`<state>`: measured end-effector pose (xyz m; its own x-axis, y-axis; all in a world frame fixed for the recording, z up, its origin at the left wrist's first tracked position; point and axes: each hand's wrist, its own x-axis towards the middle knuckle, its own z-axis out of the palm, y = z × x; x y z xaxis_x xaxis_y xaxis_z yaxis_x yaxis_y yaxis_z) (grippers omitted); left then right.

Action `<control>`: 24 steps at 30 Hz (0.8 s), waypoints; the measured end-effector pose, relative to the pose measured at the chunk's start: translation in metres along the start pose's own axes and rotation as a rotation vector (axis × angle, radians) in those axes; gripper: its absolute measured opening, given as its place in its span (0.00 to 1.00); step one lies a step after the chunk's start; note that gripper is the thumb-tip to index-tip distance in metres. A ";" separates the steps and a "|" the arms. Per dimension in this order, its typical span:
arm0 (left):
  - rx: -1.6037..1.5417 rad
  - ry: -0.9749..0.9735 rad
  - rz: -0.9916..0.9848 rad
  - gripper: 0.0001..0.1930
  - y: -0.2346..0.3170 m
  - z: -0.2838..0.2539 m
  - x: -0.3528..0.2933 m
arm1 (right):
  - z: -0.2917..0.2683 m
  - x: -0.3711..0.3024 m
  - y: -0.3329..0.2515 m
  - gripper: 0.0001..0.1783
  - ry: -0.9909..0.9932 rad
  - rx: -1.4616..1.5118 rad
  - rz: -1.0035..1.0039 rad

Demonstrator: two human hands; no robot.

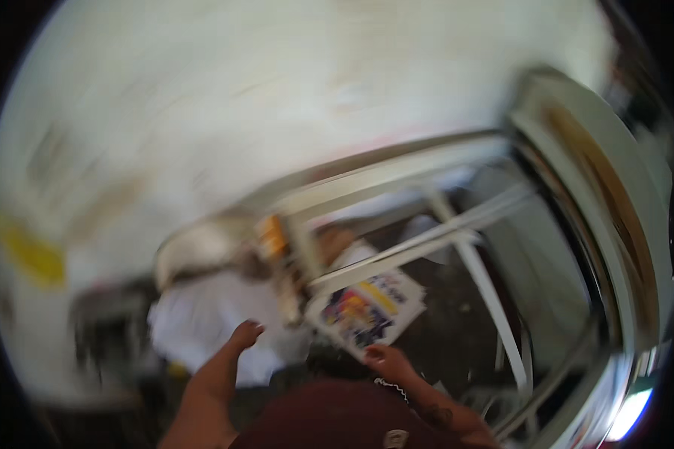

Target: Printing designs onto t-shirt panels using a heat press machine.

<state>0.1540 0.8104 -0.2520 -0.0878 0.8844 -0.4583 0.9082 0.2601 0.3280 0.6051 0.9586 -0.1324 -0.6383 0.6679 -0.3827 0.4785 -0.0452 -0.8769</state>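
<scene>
My left hand (246,335) is at the lower left, over or in front of a crumpled white sheet or bag (202,314). Its thumb points up, but blur smears its other fingers. Right of centre, my right hand (388,361) has its fingers partly curled beside the near corner of a printed paper (367,307). This paper is white with yellow, red and purple areas and shows more than one layer at its right edge. Whether my fingers grip it or only overlap it cannot be made out. A pale chain (392,387) circles my right wrist.
A pale metal frame (397,262) with crossing bars stands beyond the papers, over a dark floor (453,322). At the right rises a large pale panel (591,194) with a brown strip. An orange object (274,235) lies by the frame's left end. A stained white wall (277,82) backs everything.
</scene>
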 end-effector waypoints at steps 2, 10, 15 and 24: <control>-0.098 -0.280 -0.359 0.16 0.011 0.017 -0.060 | 0.014 -0.005 -0.006 0.16 0.086 -0.015 -0.034; -0.673 0.071 -0.954 0.21 -0.046 0.125 -0.266 | 0.087 0.006 0.036 0.14 -0.185 -0.038 0.102; -0.592 0.525 -0.987 0.18 -0.125 0.165 -0.288 | 0.120 0.035 -0.033 0.10 -0.067 0.094 0.072; -1.415 1.048 -1.027 0.17 -0.300 0.098 -0.226 | 0.331 0.108 -0.123 0.16 -0.359 -0.296 0.153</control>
<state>-0.0582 0.4944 -0.3272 -0.8805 -0.0507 -0.4712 -0.4626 0.3079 0.8313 0.2773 0.7906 -0.1621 -0.6900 0.3694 -0.6224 0.7007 0.1254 -0.7024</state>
